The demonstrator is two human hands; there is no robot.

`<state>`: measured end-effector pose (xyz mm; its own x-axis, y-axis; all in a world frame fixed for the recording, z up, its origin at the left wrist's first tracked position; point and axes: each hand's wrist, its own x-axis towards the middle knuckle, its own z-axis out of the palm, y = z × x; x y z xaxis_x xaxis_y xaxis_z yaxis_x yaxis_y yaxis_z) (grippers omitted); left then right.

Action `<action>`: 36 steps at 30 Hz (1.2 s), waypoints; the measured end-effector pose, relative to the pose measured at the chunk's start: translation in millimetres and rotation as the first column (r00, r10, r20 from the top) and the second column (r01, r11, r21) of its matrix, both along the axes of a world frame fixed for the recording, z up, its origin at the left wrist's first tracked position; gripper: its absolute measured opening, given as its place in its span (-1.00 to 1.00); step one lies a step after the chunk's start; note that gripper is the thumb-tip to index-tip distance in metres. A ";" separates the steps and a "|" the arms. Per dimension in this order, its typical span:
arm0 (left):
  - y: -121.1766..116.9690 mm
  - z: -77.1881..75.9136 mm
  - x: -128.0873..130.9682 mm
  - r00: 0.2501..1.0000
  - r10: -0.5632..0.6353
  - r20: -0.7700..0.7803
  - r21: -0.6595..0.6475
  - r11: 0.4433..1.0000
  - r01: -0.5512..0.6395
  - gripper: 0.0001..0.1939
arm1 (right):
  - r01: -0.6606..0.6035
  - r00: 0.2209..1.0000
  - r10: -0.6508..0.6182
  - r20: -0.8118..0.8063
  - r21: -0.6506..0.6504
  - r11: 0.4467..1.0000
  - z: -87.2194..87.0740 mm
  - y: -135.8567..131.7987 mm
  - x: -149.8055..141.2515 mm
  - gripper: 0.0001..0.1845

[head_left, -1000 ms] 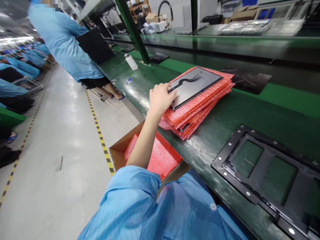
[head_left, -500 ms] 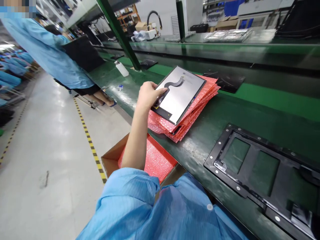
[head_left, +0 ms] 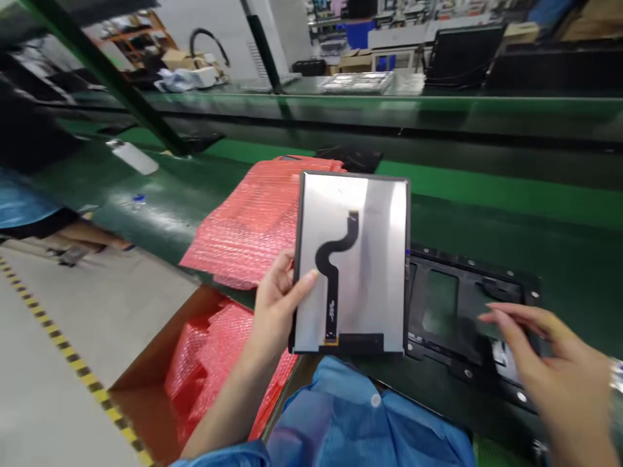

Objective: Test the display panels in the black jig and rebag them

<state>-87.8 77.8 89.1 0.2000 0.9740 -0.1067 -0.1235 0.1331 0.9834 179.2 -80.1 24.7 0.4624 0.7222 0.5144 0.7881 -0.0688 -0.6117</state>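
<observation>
My left hand (head_left: 277, 305) grips the left edge of a display panel (head_left: 374, 272), thumb on its silvery back. The panel is raised and tilted toward me, with a curved black flex cable (head_left: 332, 285) running up its back. My right hand (head_left: 549, 357) hovers over the right part of a black frame fixture (head_left: 467, 324). Its thumb and fingertips are drawn together, with nothing visible between them. The panel hides the fixture's left end. Left of the panel, red bubble-wrap bags (head_left: 243, 220) lie stacked on the green bench (head_left: 579, 259).
Below the bench edge stands a cardboard box (head_left: 146, 370) with crumpled red bubble wrap (head_left: 209, 363) inside. A white bottle (head_left: 134, 157) lies at the left near a green post (head_left: 111, 84). Part of another person in blue (head_left: 22, 201) shows at the far left.
My left hand has lifted the display panel off the red bags and brought it right, toward me. My right hand has come into view over the fixture. The view has turned right.
</observation>
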 end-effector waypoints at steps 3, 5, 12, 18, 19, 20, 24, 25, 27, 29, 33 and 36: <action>-12.9 -12.3 24.2 0.988 -0.153 0.025 -0.098 0.983 0.155 -0.62 | -0.080 0.997 0.078 0.030 0.064 0.995 6.0 19.9 -19.3 -0.82; -16.6 -15.1 32.7 0.971 -0.238 0.038 -0.148 0.959 0.241 -0.64 | -0.059 0.997 0.055 0.047 0.083 0.995 6.3 30.1 -23.9 -0.86; -17.7 -18.3 39.2 0.952 -0.304 -0.017 -0.154 0.942 0.298 -0.65 | -0.016 1.000 0.016 0.023 -0.004 1.000 -0.5 31.3 -18.9 -0.84; -17.0 -19.8 44.6 0.952 -0.297 -0.075 -0.119 0.950 0.287 -0.63 | -0.001 1.000 0.002 0.005 -0.059 0.998 -1.1 34.1 -15.9 -0.86; -17.4 -19.2 46.0 0.954 -0.288 -0.078 -0.116 0.953 0.279 -0.63 | -0.010 1.000 0.008 -0.028 -0.078 0.997 0.1 33.8 -15.3 -0.87; -17.4 -18.6 47.5 0.954 -0.291 -0.078 -0.118 0.953 0.281 -0.64 | -0.031 0.997 0.023 -0.080 -0.099 0.995 1.9 32.1 -14.5 -0.87; -11.2 -15.5 53.6 0.953 -0.300 -0.044 -0.103 0.950 0.295 -0.64 | -0.193 0.910 0.127 -0.395 -0.131 0.972 9.6 5.0 -0.3 -0.81; -8.0 -13.9 55.1 0.967 -0.255 -0.025 -0.076 0.965 0.252 -0.65 | -0.172 0.896 0.103 -0.432 -0.123 0.977 9.3 -7.4 9.0 -0.79; -1.1 -8.9 57.9 0.992 -0.122 0.034 -0.020 0.992 0.123 -0.67 | 0.001 0.914 -0.058 -0.400 -0.141 0.990 3.1 -36.1 36.3 -0.75; 5.1 -2.7 60.3 0.995 -0.035 0.092 -0.049 0.998 0.040 -0.67 | 0.249 0.912 -0.322 -0.254 -0.278 0.927 -9.6 -64.5 70.9 -0.65; 10.4 3.7 65.4 0.995 0.015 0.101 -0.313 0.950 0.018 -0.63 | 0.548 0.815 -0.562 0.141 -0.502 0.669 -31.3 -95.8 117.2 -0.58; 9.2 0.0 72.7 0.985 -0.047 0.163 -0.373 0.922 0.106 -0.64 | 0.578 0.807 -0.561 0.182 -0.433 0.692 -21.1 -86.1 98.9 -0.48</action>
<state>-15.1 87.0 89.2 0.3147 0.8471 -0.4282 -0.2383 0.5072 0.8282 278.1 -166.2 3.6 0.8511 0.4739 0.2261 0.5250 -0.7680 -0.3667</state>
